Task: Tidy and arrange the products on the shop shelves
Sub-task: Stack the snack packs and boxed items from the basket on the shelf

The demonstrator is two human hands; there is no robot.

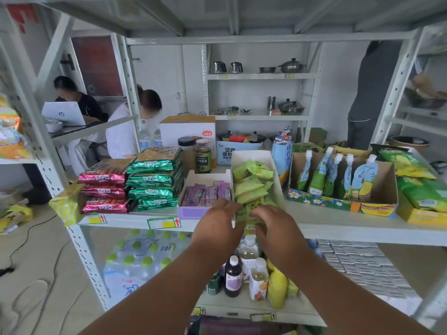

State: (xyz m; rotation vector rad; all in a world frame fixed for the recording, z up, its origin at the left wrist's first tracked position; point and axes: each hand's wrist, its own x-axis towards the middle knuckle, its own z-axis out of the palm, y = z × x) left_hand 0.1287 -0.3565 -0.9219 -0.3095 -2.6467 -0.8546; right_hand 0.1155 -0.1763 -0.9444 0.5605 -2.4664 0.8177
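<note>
- Left hand (216,222) and right hand (274,226) both grasp the green box (256,165) of green packets (250,187) at its front end.
- The box sits at the shelf's (338,228) front edge, touching the purple box (191,211).

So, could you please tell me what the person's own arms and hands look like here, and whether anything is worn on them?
Both forearms come up from the bottom edge bare, with no sleeve in view. The left hand and right hand show no glove, and no watch, bracelet or ring can be seen. The fingertips are partly hidden among the green packets, so nails cannot be judged.
</note>
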